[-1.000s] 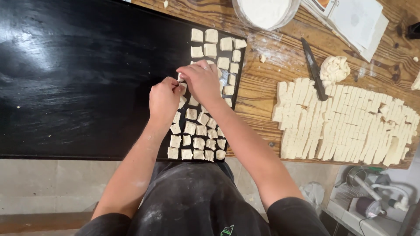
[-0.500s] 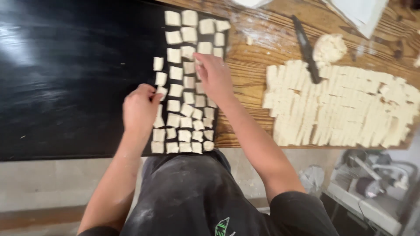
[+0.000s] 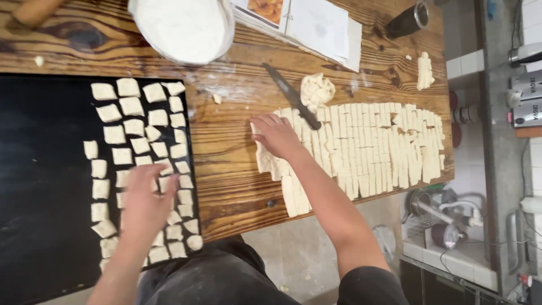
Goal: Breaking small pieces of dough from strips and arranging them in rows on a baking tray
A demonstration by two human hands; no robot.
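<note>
— At nine o'clock on the bench (image 3: 231, 169), what lies under the left hand (image 3: 144, 203)?

— One black tray (image 3: 39, 130), with dough squares (image 3: 131, 106) set out in loose columns along its right side. I count close to forty showing, and the hand hides a few more. It hovers palm down over the lower rows, fingers spread and blurred. I cannot tell whether its grip has closed on a square or is only touching them.

— And what has changed?

— A second ago both hands worked together over the tray. Now the right hand (image 3: 276, 135) has left it and crossed the bare wood to three o'clock. Its fingertips rest on the near left edge of the cut dough sheet (image 3: 372, 147). So placing has paused on that side, and the hand is back at the supply of uncut-off pieces. Its fingers are curled down onto the dough, but I cannot tell whether the grip has taken a piece.

— What else is there?

— One rolling pin (image 3: 34, 10) at ten o'clock, and one flour bowl (image 3: 180, 25) at eleven. One knife (image 3: 291, 96) lies at twelve o'clock, its tip touching the sheet, with one dough lump (image 3: 316, 89) beside it. Above them are one booklet (image 3: 316, 25) and one dark cup (image 3: 406, 20), with one dough strip (image 3: 424, 70) at two o'clock.
</note>
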